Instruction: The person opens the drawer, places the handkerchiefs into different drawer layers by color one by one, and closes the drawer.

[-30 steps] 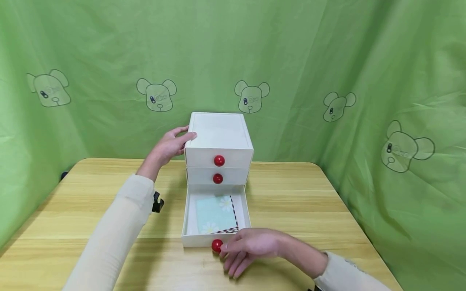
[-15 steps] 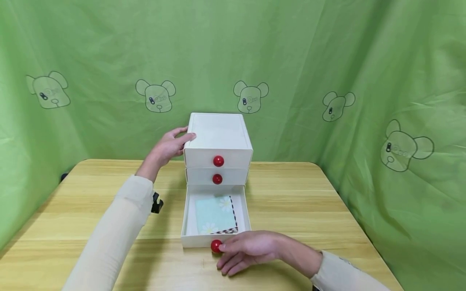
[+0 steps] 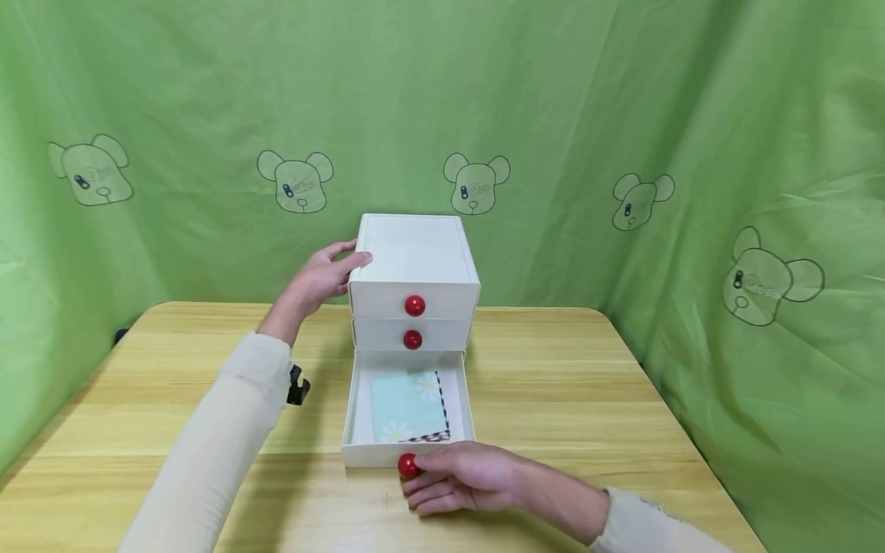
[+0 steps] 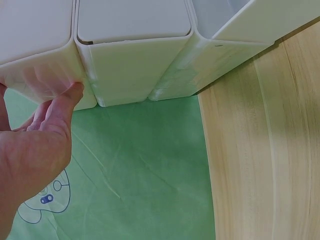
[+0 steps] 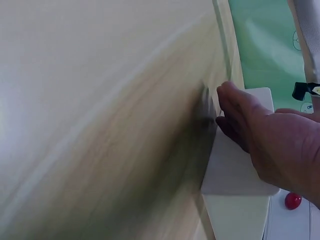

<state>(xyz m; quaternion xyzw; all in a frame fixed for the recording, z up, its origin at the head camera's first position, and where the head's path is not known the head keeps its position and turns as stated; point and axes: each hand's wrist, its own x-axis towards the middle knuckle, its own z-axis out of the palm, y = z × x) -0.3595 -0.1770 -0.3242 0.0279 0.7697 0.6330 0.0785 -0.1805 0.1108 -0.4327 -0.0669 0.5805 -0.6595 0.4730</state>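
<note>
Where green bear-print cloth [image 3: 622,115] hangs, a pale wooden table [image 3: 553,384].

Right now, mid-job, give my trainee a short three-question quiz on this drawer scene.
1. True or false: the bottom drawer is pulled out.
2. Which does the left hand touch? A) the top of the white drawer unit at its left edge B) the folded cloth C) the middle knob
3. Fill in: the right hand has its fingers at the bottom drawer's red ____.

Key: 1 true; 2 A; 3 knob.
</note>
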